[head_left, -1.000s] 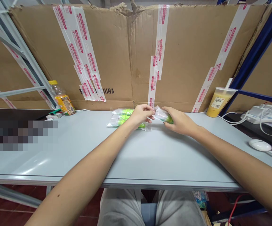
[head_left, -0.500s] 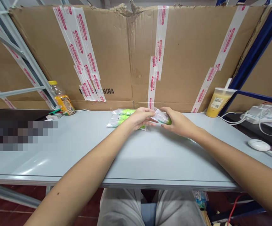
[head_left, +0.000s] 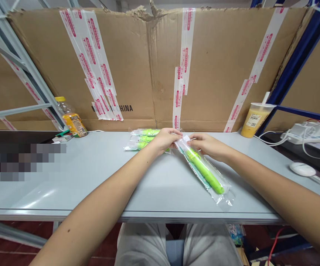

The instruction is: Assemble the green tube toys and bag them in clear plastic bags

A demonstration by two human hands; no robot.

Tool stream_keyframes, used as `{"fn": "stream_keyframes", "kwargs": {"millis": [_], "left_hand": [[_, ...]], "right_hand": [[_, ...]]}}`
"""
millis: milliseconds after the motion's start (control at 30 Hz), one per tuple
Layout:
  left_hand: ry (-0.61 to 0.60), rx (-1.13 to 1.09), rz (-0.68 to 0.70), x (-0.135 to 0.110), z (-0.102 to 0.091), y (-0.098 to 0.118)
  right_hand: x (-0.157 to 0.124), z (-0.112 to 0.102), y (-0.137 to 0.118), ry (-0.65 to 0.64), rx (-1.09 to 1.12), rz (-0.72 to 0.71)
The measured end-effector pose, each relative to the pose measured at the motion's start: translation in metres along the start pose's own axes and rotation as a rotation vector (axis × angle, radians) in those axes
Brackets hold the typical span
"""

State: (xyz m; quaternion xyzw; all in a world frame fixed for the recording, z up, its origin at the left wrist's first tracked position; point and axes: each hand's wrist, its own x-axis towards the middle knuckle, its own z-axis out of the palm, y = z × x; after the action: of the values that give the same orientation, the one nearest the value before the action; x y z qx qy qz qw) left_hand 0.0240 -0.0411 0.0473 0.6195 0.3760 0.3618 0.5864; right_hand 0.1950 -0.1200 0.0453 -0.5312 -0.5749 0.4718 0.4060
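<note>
A clear plastic packet (head_left: pixel 207 170) lies slanted over the table, holding a long bright green stick-like item with a paler green piece beside it. My left hand (head_left: pixel 166 139) pinches the far end of this packet, fingers closed. Close to that same end, my right hand (head_left: pixel 209 145) also has its thumb and fingers closed on the packet's edge; some of its fingertips are hidden. Several similar green packets (head_left: pixel 142 139) lie side by side behind my left forearm, partly covered by it.
Behind the grey table (head_left: pixel 93 173) stands a taped cardboard sheet (head_left: pixel 132 66). At the back left is a yellow-capped bottle (head_left: pixel 75 120). On the right are a drink cup with a straw (head_left: pixel 255 120), a white mouse (head_left: pixel 302 169) and a power strip with cables (head_left: pixel 304 135).
The packet between my hands has turned from end-on to lying lengthwise toward me. My right hand has shifted from around its side to a pinch near its far end.
</note>
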Motion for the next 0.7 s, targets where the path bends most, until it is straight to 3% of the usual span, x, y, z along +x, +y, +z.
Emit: {"fn": "stream_keyframes", "kwargs": {"millis": [200, 367, 533, 700], "left_hand": [[0.082, 0.006, 0.043, -0.004, 0.008, -0.001], [0.196, -0.117, 0.026, -0.006, 0.016, 0.001], [0.070, -0.299, 0.011, -0.007, 0.018, 0.005], [-0.020, -0.285, -0.009, -0.010, 0.018, 0.004]], "right_hand": [[0.003, 0.007, 0.006, 0.053, 0.097, 0.023], [0.003, 0.012, 0.008, 0.057, 0.268, -0.006], [0.003, 0.013, 0.006, 0.118, 0.409, -0.025], [0.005, 0.012, 0.006, 0.171, 0.417, -0.050]]}}
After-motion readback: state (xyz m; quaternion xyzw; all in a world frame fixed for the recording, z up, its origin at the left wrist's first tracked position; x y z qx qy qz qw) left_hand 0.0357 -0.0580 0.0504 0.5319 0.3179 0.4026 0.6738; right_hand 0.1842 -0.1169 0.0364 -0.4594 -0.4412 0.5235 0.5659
